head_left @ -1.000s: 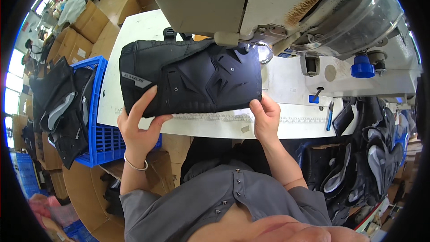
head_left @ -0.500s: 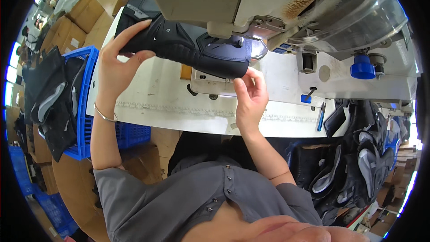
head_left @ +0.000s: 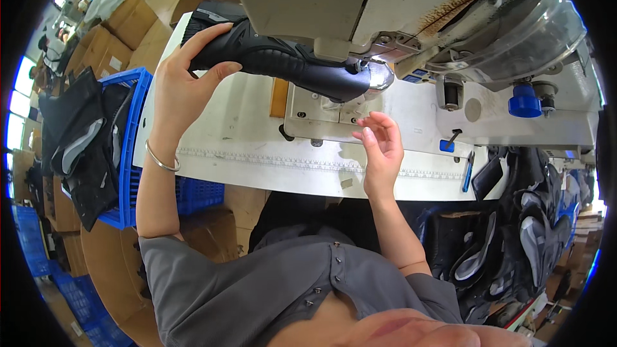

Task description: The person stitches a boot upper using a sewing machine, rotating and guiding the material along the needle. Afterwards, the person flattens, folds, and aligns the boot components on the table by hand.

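A black, padded piece that looks like a boot upper (head_left: pixel 273 58) lies across the head of a sewing machine (head_left: pixel 295 0). Its right end meets the shiny metal part (head_left: pixel 380 80) under the machine head. My left hand (head_left: pixel 186 87) grips its left end, thumb in front and fingers over the top. Below the machine's sewing area, my right hand (head_left: pixel 384 151) is apart from the piece, its fingers loosely curled and spread with nothing in them. The far side of the upper is hidden behind the machine.
The white table (head_left: pixel 257 167) carries a printed ruler strip. Blue-handled snips (head_left: pixel 468 172) lie at its right, near a pile of black pieces (head_left: pixel 501 238). A blue crate (head_left: pixel 136 148) with black pieces stands at the left, cardboard boxes (head_left: pixel 132 19) behind it.
My right hand has let go of the upper's right end and moved down and away. The upper has turned, showing more of its ribbed side; my left hand keeps its hold.
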Motion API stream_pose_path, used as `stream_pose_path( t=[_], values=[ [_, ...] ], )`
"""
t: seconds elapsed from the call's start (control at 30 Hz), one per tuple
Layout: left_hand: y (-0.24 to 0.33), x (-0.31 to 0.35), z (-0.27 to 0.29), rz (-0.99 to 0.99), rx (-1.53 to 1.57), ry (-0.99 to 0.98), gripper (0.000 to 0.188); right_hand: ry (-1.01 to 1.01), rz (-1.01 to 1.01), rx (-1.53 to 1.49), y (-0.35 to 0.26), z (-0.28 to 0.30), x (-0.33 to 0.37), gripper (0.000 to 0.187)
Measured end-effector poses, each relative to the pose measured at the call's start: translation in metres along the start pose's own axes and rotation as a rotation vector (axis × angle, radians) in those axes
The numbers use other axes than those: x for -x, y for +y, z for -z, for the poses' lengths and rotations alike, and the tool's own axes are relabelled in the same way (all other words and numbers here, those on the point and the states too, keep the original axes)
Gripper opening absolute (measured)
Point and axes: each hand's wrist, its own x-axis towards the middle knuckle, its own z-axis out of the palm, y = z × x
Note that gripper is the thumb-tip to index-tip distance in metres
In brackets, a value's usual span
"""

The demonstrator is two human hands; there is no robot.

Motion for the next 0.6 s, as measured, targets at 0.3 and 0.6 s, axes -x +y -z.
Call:
stream_pose_path(
  t=[0.3,0.6],
  values=[
    [-0.010,0.007,0.009,-0.190,-0.168,-0.017,0.061,-0.061,-0.047,0.074,0.019,0.003,-0.005,0.030],
    [0.011,0.109,0.093,-0.100,-0.262,0.191,0.053,-0.455,0.234,0.392,0.033,-0.087,-0.010,0.038]
  ],
)
